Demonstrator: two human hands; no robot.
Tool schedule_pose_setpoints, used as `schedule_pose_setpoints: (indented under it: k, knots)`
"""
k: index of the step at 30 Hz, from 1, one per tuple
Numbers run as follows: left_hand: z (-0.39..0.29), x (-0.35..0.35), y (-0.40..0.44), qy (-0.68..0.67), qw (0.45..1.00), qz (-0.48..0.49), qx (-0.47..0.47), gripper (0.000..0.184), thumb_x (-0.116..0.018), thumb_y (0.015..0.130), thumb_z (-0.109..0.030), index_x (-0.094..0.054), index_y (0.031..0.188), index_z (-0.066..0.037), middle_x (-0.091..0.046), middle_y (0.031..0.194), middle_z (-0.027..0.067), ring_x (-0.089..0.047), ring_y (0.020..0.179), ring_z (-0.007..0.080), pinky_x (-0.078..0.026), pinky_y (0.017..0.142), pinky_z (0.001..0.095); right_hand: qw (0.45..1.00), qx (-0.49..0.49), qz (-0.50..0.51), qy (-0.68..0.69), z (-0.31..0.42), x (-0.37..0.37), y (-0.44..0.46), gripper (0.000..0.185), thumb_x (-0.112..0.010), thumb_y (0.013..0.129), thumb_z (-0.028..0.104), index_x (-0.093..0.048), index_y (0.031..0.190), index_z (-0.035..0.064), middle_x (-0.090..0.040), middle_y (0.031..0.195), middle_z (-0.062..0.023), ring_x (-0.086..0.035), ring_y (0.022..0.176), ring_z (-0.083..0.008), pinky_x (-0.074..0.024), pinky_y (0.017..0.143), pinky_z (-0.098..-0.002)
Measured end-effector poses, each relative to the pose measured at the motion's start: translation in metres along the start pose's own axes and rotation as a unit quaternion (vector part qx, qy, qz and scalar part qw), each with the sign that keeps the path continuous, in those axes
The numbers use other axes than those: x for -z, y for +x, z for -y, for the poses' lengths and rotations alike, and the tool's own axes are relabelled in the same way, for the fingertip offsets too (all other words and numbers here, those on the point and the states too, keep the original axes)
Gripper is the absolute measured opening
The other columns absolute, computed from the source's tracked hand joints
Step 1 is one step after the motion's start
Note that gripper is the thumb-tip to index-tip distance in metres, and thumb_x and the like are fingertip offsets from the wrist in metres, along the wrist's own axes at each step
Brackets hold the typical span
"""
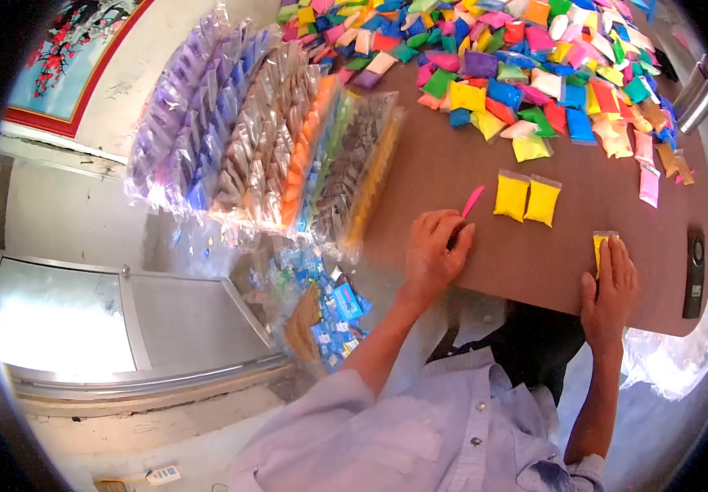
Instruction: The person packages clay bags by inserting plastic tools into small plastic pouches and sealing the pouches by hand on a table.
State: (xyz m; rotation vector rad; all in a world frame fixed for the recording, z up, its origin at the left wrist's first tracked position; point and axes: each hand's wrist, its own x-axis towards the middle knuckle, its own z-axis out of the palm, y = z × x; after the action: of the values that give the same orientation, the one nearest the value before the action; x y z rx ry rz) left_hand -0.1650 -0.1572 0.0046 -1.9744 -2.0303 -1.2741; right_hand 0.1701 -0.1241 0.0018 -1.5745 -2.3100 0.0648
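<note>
My left hand (437,250) rests at the table's near edge with its fingers curled in. A thin pink plastic stick (473,201) juts out between thumb and forefinger; its lower end is hidden by the hand. Farther right, my right hand (611,283) lies with outstretched fingers over a small yellow packet (600,239), covering most of it. Between the hands and a little farther away, two more clear packets with yellow filling lie side by side, a left yellow packet (511,196) and a right yellow packet (542,202).
A large heap of colourful packets (526,61) covers the far part of the brown table (419,156). Long clear bags of sorted packets (264,139) stand along its left side. A black device (695,271) lies at the right edge, and a metal bottle (696,94) stands behind.
</note>
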Motion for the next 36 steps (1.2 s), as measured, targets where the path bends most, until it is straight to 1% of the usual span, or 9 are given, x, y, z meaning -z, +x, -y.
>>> schedule_pose_setpoints:
  k: [8, 15, 17, 21, 23, 24, 28, 34, 36]
  knots:
    - [-0.001, -0.001, -0.001, 0.017, 0.999, -0.009, -0.030, 0.014, -0.081, 0.087, -0.012, -0.073, 0.095, -0.004, -0.074, 0.102, 0.0128, -0.069, 0.093, 0.0329, -0.056, 0.083, 0.0425, 1.000, 0.004, -0.010, 0.018, -0.004, -0.005, -0.005, 0.060, -0.063, 0.101, 0.026, -0.049, 0.156, 0.0059, -0.044, 0.165, -0.0169, -0.038, 0.155, -0.0349, -0.0237, 0.128, -0.0527]
    - [0.001, -0.006, -0.003, 0.014, 0.999, -0.027, -0.033, 0.012, -0.080, 0.088, -0.011, -0.073, 0.095, -0.004, -0.073, 0.101, 0.0127, -0.068, 0.095, 0.0326, -0.056, 0.084, 0.0424, 0.998, -0.011, -0.026, 0.050, 0.001, 0.003, -0.004, 0.064, -0.067, 0.098, 0.028, -0.049, 0.156, 0.0064, -0.044, 0.165, -0.0173, -0.039, 0.153, -0.0379, -0.0251, 0.127, -0.0528]
    - [0.003, -0.006, -0.004, 0.013, 0.999, -0.029, -0.035, 0.012, -0.080, 0.088, -0.011, -0.073, 0.095, -0.004, -0.073, 0.100, 0.0127, -0.068, 0.095, 0.0326, -0.056, 0.085, 0.0423, 0.997, 0.003, -0.054, 0.062, 0.001, 0.002, -0.004, 0.066, -0.068, 0.097, 0.030, -0.049, 0.156, 0.0042, -0.043, 0.165, -0.0180, -0.039, 0.153, -0.0384, -0.0266, 0.126, -0.0531]
    - [0.003, -0.003, -0.003, 0.015, 0.999, -0.012, -0.029, 0.011, -0.080, 0.088, -0.010, -0.073, 0.095, -0.004, -0.074, 0.101, 0.0131, -0.069, 0.096, 0.0321, -0.056, 0.086, 0.0420, 0.999, -0.013, -0.008, 0.032, -0.008, 0.006, -0.012, 0.068, -0.068, 0.098, 0.030, -0.048, 0.155, 0.0013, -0.044, 0.164, -0.0193, -0.040, 0.152, -0.0385, -0.0277, 0.125, -0.0533]
    - [0.002, -0.005, -0.003, 0.025, 0.999, -0.015, -0.029, 0.010, -0.080, 0.088, -0.008, -0.074, 0.095, -0.004, -0.074, 0.102, 0.0136, -0.069, 0.098, 0.0320, -0.056, 0.087, 0.0414, 0.997, 0.008, -0.021, 0.070, -0.007, 0.004, -0.009, 0.067, -0.067, 0.098, 0.029, -0.048, 0.155, -0.0009, -0.046, 0.162, -0.0202, -0.042, 0.150, -0.0384, -0.0283, 0.125, -0.0530]
    - [0.001, -0.004, -0.001, 0.025, 0.999, -0.011, -0.031, 0.009, -0.080, 0.088, -0.007, -0.074, 0.095, -0.003, -0.074, 0.103, 0.0140, -0.070, 0.098, 0.0320, -0.056, 0.088, 0.0412, 0.998, -0.002, -0.015, 0.059, -0.008, 0.005, -0.010, 0.067, -0.067, 0.098, 0.029, -0.048, 0.155, -0.0009, -0.046, 0.162, -0.0202, -0.042, 0.150, -0.0384, -0.0283, 0.125, -0.0530]
    - [-0.005, -0.002, 0.001, -0.003, 1.000, 0.005, -0.008, 0.011, -0.081, 0.087, -0.005, -0.074, 0.095, -0.002, -0.074, 0.104, 0.0148, -0.070, 0.099, 0.0327, -0.057, 0.088, 0.0410, 0.998, 0.020, -0.025, 0.054, -0.006, 0.003, -0.008, 0.064, -0.067, 0.099, 0.030, -0.051, 0.153, -0.0008, -0.048, 0.161, -0.0196, -0.043, 0.150, -0.0366, -0.0288, 0.125, -0.0531]
    - [-0.003, 0.001, 0.003, 0.016, 1.000, 0.010, -0.022, 0.013, -0.082, 0.086, -0.005, -0.074, 0.096, -0.002, -0.074, 0.104, 0.0151, -0.070, 0.099, 0.0330, -0.057, 0.088, 0.0417, 0.998, 0.026, -0.038, 0.052, -0.006, 0.001, -0.003, 0.066, -0.070, 0.096, 0.031, -0.052, 0.151, -0.0004, -0.050, 0.159, -0.0194, -0.044, 0.149, -0.0363, -0.0304, 0.123, -0.0532]
    - [-0.001, -0.004, 0.000, 0.038, 0.999, -0.001, -0.030, 0.014, -0.081, 0.086, -0.006, -0.074, 0.097, -0.002, -0.074, 0.104, 0.0147, -0.070, 0.098, 0.0332, -0.057, 0.088, 0.0421, 0.995, 0.014, -0.048, 0.084, -0.007, 0.002, -0.007, 0.068, -0.072, 0.094, 0.031, -0.052, 0.151, 0.0003, -0.048, 0.160, -0.0195, -0.044, 0.149, -0.0370, -0.0313, 0.123, -0.0525]
